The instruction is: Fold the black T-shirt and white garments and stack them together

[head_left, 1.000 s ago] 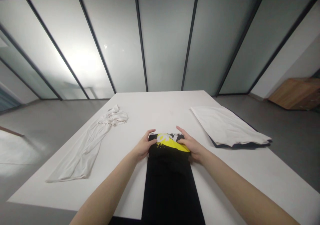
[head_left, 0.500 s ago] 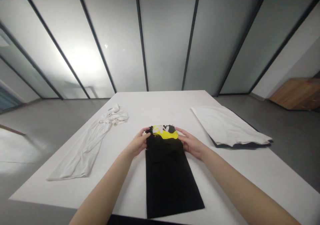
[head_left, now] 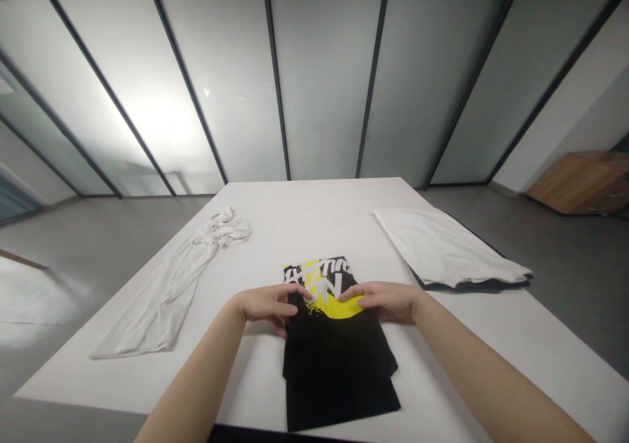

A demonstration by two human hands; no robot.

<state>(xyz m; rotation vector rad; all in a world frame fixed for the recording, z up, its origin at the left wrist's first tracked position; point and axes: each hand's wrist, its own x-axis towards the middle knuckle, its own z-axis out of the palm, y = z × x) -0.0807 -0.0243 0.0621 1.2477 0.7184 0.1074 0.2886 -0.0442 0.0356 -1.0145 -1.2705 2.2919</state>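
Head view: left hand and right hand touch the black garment, grip indeterminable; presumably light and limp, it suits holding by both side edges.

black garment, yellow-and-white lettered print, white table

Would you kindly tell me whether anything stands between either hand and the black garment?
Nothing visible does: the left hand and right hand both have fingers on the black garment. The left white cloth and right white cloth lie apart from it.
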